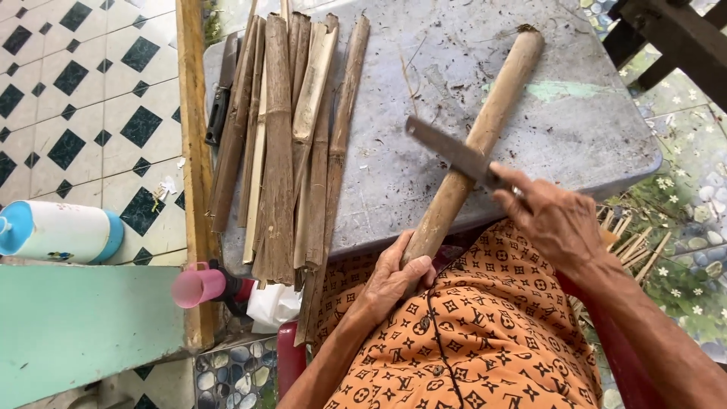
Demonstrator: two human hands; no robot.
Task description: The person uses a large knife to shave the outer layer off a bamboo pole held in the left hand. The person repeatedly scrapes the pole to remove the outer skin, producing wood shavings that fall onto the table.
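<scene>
Gripping the near end of a bamboo pole [475, 144], the left hand [394, 276] has its fingers wrapped tight around it, the pole slanting away across the grey table [575, 113] to the far right. The right hand [549, 216], fingers clamped on the handle, lays a flat-bladed knife [450, 151] across the pole's middle. This looks like the scraping or splitting stage; the stroke needs a steady pole and a controlled blade. Split bamboo strips [291, 144] lie at left.
</scene>
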